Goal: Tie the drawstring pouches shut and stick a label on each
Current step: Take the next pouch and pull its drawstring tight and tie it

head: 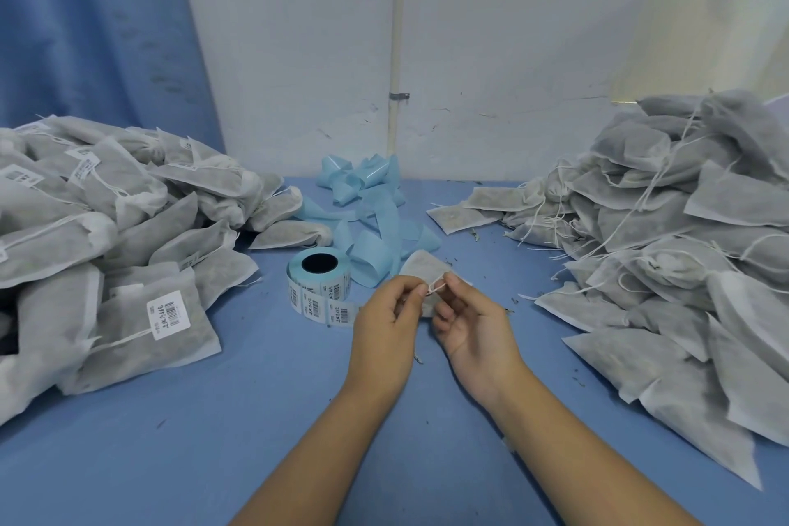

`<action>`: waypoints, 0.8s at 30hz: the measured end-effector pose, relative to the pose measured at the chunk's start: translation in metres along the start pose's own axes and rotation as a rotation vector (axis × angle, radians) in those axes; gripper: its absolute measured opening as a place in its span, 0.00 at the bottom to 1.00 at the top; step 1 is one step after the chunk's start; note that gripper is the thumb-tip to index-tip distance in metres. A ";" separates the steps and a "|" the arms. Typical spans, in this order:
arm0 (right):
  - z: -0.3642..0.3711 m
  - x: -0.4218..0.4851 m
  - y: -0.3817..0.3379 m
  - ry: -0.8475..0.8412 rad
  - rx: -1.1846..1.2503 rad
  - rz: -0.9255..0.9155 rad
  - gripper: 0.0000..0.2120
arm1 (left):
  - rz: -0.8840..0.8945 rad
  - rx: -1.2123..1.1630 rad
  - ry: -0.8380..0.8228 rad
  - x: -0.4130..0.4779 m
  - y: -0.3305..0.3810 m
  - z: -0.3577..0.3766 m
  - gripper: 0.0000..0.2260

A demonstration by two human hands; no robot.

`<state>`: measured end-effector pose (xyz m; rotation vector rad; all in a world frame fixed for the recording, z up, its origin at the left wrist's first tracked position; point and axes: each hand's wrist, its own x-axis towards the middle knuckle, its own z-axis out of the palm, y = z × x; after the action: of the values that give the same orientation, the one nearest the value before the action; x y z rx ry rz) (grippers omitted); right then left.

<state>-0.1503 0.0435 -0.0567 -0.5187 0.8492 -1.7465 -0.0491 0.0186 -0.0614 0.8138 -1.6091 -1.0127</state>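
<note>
A grey drawstring pouch point(420, 265) lies on the blue table just beyond my hands. My left hand point(386, 322) and my right hand point(471, 322) meet over its near end, and both pinch the thin white drawstring point(436, 285) between thumb and fingers. The pouch's near part is hidden behind my fingers. A roll of barcode labels point(319, 284) stands just left of my left hand, with a strip of labels trailing toward it.
A heap of labelled pouches point(106, 243) fills the left side. A heap of pouches without labels point(666, 243) with loose strings fills the right. Curled blue backing tape point(367, 218) lies behind the roll. The blue table point(256, 397) meets a white wall behind.
</note>
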 end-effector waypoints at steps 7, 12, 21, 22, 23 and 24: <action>-0.004 0.005 0.002 0.005 0.097 0.008 0.04 | -0.023 -0.020 -0.027 0.000 0.001 0.001 0.06; -0.004 0.007 0.002 0.034 0.148 0.013 0.04 | -0.067 -0.017 -0.023 0.002 -0.001 0.001 0.06; -0.004 0.007 -0.001 -0.024 0.127 0.034 0.05 | -0.081 -0.027 -0.046 0.001 0.002 0.001 0.06; -0.004 0.007 -0.001 -0.023 0.135 0.034 0.05 | -0.081 -0.030 -0.042 0.001 0.002 0.001 0.06; -0.004 0.007 -0.001 -0.023 0.141 0.034 0.05 | -0.080 -0.033 -0.038 0.001 0.002 0.001 0.06; -0.004 0.007 -0.001 -0.022 0.143 0.034 0.05 | -0.080 -0.034 -0.034 0.001 0.002 0.001 0.06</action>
<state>-0.1561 0.0383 -0.0593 -0.4253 0.7077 -1.7524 -0.0502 0.0191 -0.0590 0.8480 -1.5946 -1.1134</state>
